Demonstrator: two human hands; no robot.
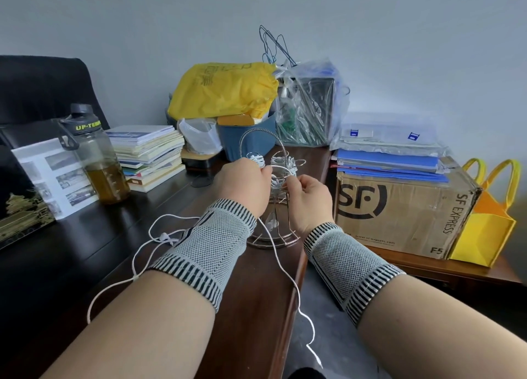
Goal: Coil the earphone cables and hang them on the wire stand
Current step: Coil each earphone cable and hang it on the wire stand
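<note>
Both hands pinch white cable at stand.

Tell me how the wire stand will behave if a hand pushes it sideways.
The wire stand is thin open wire, so it is probably light and would slide or tip easily. It is tall over a narrow round base, with coiled cables hung high, so likely top-heavy. It sits near the desk edge, so a hard shove might send it off.
</note>
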